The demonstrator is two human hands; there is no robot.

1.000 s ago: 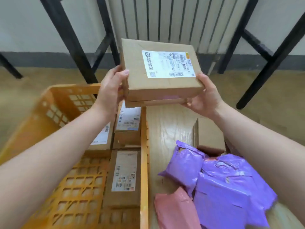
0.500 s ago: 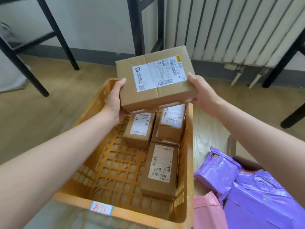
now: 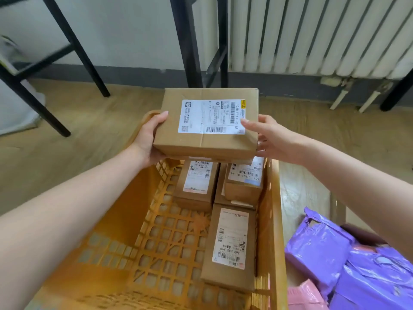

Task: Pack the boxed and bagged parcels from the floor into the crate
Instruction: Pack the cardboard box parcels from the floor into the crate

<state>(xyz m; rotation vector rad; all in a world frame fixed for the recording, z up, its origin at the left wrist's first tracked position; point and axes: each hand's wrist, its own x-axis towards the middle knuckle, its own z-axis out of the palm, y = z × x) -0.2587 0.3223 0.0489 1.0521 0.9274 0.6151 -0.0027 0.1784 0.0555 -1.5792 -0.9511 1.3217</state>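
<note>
Both hands hold one cardboard box (image 3: 206,128) above the far end of the orange plastic crate (image 3: 271,220). The left hand (image 3: 148,139) clasps the box's left edge, thumb lying on the top face and fingers curled beneath. The right hand (image 3: 271,136) meets the opposite edge, one fingertip resting on the corner of the white shipping label (image 3: 212,116), the other fingers spread and tucked under the right side; whether that hand is truly pressing or only touching I cannot tell. A second, thinner cardboard piece shows just under the held box, touching its underside; what it is cannot be made out.

Directly below the grip, inside the crate, lie three labelled boxes. One small box (image 3: 196,184) sits under the left hand's side. Another small box (image 3: 244,182) sits under the right hand's side and lies on top of a flatter carton whose edge peeks out beneath it. Nearer to the person than the grip, a long box (image 3: 230,247) lies flat along the crate's right wall. The crate's lattice floor on the left side is bare.

Outside the crate, below and right of the right forearm, purple bagged parcels (image 3: 348,265) lie heaped on the wooden floor (image 3: 73,135), with a pink bagged parcel (image 3: 306,296) touching them at the near edge. Beyond the grip stand black table legs (image 3: 190,41) and a white radiator (image 3: 312,34)
</note>
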